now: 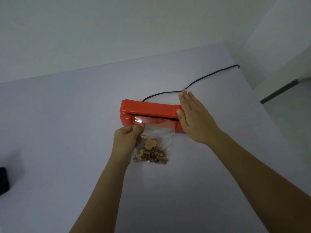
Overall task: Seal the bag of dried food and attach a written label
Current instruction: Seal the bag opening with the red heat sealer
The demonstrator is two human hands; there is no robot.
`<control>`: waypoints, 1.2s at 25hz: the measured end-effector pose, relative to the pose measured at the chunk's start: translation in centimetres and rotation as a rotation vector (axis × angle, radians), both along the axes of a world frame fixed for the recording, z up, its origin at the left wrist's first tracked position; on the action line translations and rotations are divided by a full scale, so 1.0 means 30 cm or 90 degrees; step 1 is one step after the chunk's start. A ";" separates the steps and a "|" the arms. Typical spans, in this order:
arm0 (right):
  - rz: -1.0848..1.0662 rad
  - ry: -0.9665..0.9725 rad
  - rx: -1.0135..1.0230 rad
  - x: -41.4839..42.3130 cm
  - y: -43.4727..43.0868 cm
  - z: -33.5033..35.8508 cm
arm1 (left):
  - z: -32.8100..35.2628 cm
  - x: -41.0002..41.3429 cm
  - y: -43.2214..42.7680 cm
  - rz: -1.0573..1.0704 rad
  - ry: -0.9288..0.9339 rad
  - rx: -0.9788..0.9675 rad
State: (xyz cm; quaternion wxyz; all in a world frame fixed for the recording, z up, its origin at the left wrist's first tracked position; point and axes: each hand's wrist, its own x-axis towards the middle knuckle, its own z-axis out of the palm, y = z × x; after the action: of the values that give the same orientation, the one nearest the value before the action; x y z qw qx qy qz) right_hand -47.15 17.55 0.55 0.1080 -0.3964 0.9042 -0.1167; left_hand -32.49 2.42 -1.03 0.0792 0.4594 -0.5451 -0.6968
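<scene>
A clear plastic bag [155, 140] with brown and tan dried food at its bottom lies on the table. Its top edge sits between the jaws of a red heat sealer [148, 108]. My left hand [127, 138] pinches the bag's upper left side between thumb and fingers. My right hand [193, 116] lies flat, fingers extended, over the right end of the sealer's arm, thumb on the arm's front edge. No label is in view.
The sealer's black cord [198, 80] runs back and right across the pale table [67, 132] to its far right corner. A dark object [3, 180] sits at the left edge. White walls stand behind; the table's right edge drops to the floor.
</scene>
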 end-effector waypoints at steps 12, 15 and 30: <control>-0.003 0.016 -0.017 -0.011 0.006 -0.012 | 0.012 -0.002 -0.004 -0.008 0.024 -0.009; -0.002 0.014 -0.016 -0.015 0.007 -0.014 | 0.011 -0.004 -0.002 -0.003 0.027 -0.008; 0.000 -0.001 -0.028 -0.012 0.003 -0.010 | 0.023 -0.002 0.008 0.013 0.011 -0.026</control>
State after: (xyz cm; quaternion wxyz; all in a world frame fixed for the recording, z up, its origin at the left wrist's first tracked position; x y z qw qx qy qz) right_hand -47.51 17.64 0.23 0.1003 -0.3987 0.9013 -0.1367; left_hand -32.54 2.66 -0.33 0.1005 0.4572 -0.5539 -0.6885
